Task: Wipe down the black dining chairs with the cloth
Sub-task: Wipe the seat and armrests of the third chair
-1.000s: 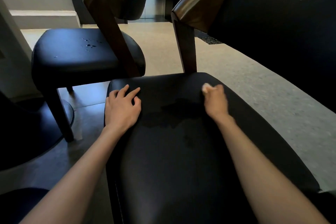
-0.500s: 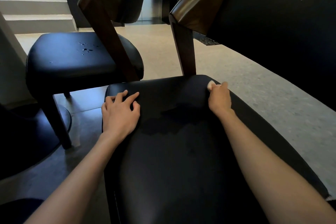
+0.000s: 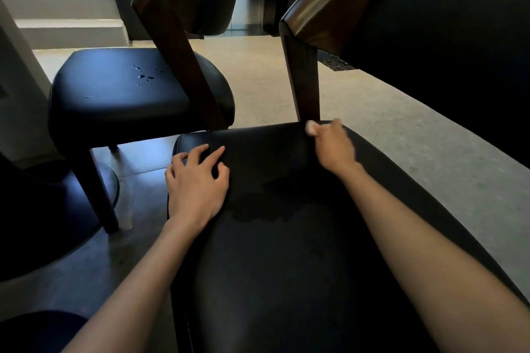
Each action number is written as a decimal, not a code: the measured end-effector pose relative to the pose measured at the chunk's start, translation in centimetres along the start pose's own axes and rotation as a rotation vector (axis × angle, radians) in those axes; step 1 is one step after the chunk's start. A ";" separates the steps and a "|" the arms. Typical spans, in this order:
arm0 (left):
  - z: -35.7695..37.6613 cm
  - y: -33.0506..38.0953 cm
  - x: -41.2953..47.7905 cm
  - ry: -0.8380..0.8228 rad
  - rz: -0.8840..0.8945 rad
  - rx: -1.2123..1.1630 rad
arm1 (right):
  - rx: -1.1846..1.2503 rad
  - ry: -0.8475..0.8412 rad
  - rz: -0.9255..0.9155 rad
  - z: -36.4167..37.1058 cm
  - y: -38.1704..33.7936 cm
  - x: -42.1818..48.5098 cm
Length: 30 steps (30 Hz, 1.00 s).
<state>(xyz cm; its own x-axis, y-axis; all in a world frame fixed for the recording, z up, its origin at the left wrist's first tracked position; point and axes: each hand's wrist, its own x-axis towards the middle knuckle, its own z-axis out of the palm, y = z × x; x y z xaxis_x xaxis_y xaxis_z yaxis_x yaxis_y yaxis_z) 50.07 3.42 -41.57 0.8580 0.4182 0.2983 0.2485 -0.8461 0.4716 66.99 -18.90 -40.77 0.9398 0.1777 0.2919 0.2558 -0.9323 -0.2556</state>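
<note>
Near black chair (image 3: pixel 286 252) fills the lower centre; a second chair (image 3: pixel 120 89) — droplets on its seat — upper left; pale cloth (image 3: pixel 310 127) bunched at the near seat's far edge.

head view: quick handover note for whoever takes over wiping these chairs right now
Left hand rests, fingers spread, on the near black padded chair seat.
Right hand grips the small pale cloth at the seat's far edge, beside the brown wooden back post.
Done: a damp-looking patch mid-seat suggests wiping is under way.
Left: the second black chair seat, further left, has droplets on it.
</note>
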 end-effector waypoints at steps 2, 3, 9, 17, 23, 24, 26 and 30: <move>0.1 0.1 0.0 0.011 -0.004 0.011 | -0.053 0.066 0.181 -0.2 3.1 0.9; 0.1 0.1 0.0 0.020 -0.004 0.015 | -0.041 0.075 0.221 -0.1 3.3 1.0; 0.3 0.2 0.0 0.074 -0.015 -0.002 | 0.225 -0.065 -0.139 0.3 -5.5 -1.9; -0.3 0.2 -0.2 0.116 -0.072 -0.083 | 0.361 -0.215 -0.485 -1.6 -10.5 -10.6; -1.1 0.2 -1.5 -0.034 -0.084 -0.083 | 0.289 -0.183 -0.513 -3.5 -7.2 -15.1; -1.2 0.3 -2.1 -0.059 -0.084 -0.065 | 0.278 -0.142 -0.469 -3.6 -5.9 -14.8; -1.3 0.4 -3.4 -0.096 -0.071 -0.047 | 0.207 -0.080 -0.310 -3.6 -2.7 -13.9; -1.9 0.7 -5.7 -0.125 -0.051 -0.038 | 0.064 -0.017 0.103 -4.8 2.9 -12.8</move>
<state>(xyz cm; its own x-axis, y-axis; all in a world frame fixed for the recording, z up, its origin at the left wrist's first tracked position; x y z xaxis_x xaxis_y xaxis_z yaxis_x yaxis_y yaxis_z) 44.53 1.05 -41.36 0.8946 0.4139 0.1684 0.2781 -0.8106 0.5153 54.57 -25.40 -40.84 0.9653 0.0879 0.2459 0.1713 -0.9239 -0.3421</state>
